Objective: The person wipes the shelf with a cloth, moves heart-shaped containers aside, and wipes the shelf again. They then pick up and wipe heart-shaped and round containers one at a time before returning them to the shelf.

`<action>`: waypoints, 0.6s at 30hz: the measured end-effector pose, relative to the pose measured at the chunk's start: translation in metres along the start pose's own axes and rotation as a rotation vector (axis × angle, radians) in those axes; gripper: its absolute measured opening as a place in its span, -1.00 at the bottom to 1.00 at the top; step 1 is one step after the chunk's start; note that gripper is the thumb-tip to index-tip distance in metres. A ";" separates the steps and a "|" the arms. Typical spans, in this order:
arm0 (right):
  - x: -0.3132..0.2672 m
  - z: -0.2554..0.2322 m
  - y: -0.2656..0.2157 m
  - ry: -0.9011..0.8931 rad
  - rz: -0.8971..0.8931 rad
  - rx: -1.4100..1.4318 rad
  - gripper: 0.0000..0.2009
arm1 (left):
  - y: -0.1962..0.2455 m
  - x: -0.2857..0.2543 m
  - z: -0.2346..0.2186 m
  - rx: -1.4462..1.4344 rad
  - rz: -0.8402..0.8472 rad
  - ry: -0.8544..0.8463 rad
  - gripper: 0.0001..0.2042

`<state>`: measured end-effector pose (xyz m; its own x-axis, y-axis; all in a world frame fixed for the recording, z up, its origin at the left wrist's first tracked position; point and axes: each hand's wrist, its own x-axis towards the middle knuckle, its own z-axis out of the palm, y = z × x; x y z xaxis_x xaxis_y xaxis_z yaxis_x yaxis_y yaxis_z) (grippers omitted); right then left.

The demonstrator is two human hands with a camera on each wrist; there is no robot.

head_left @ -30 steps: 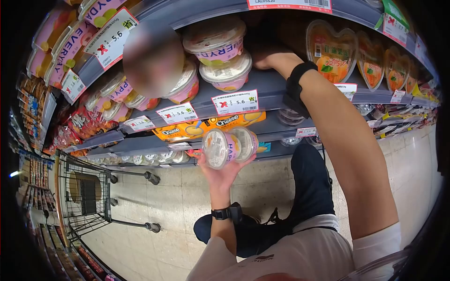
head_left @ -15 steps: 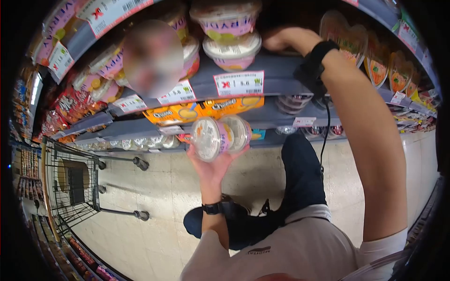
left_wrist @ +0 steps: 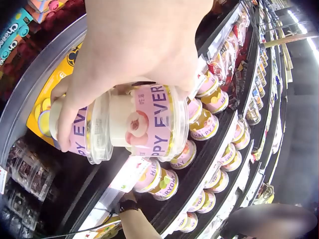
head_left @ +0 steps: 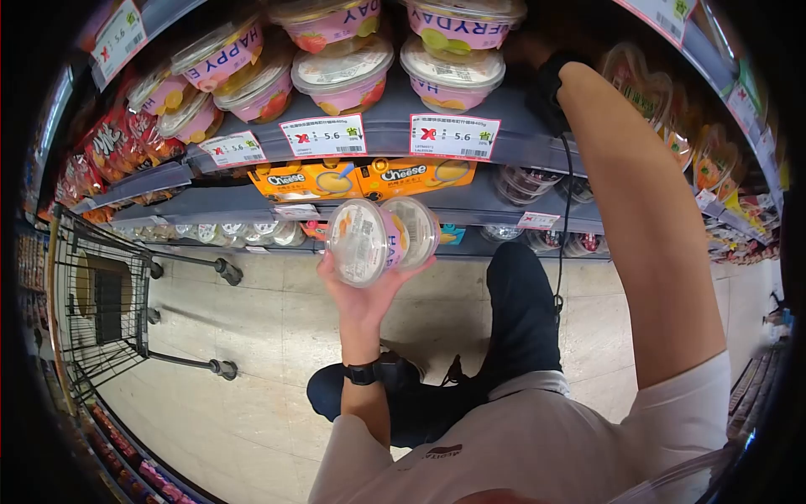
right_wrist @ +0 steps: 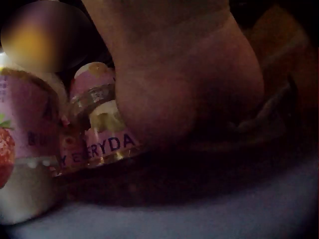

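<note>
My left hand (head_left: pixel 361 294) holds two tubs of fruit pudding side by side, a nearer tub (head_left: pixel 359 242) and a farther tub (head_left: pixel 417 235), both with clear lids and pink bands. In the left wrist view its fingers wrap round them, and a peach is printed on one tub (left_wrist: pixel 154 122). My right hand (right_wrist: pixel 179 84) reaches deep into the dark shelf, beside stacked pink-banded tubs (head_left: pixel 453 77). Its heel shows close to another tub (right_wrist: pixel 117 142) in the right wrist view. The right fingers are hidden, and I cannot tell what they hold.
Price tags (head_left: pixel 456 136) line the shelf edge. Orange cheese boxes (head_left: pixel 420 175) sit one shelf lower, and heart-shaped packs (head_left: pixel 635 88) stand right of my reaching arm. A wire shopping cart (head_left: pixel 105 294) is on the floor at the left. A dark cable (head_left: pixel 564 210) hangs from my right wrist.
My right hand has gone deeper into the shelf, out of sight in the head view. The left hand keeps its grip on the two tubs. The head view has shifted.
</note>
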<state>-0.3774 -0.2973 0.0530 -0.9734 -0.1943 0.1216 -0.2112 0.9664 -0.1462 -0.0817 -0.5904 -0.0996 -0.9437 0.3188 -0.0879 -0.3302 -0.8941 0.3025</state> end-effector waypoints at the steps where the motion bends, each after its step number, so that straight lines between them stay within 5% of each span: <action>1: -0.002 0.001 0.003 0.002 0.009 0.001 -0.57 | 0.000 0.000 0.001 -0.016 0.004 -0.003 0.02; 10: -0.013 0.025 0.027 -0.113 0.182 0.064 -0.53 | -0.008 -0.007 -0.008 0.015 -0.276 0.066 -0.15; 18: -0.092 0.032 0.018 -0.233 0.265 0.178 -0.49 | -0.054 -0.132 0.095 -0.261 -0.572 0.068 -0.18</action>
<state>-0.2941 -0.2670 0.0075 -0.9861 0.0055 -0.1663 0.0581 0.9479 -0.3133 0.0627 -0.5546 -0.0137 -0.6127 0.7562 -0.2297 -0.7683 -0.6380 -0.0510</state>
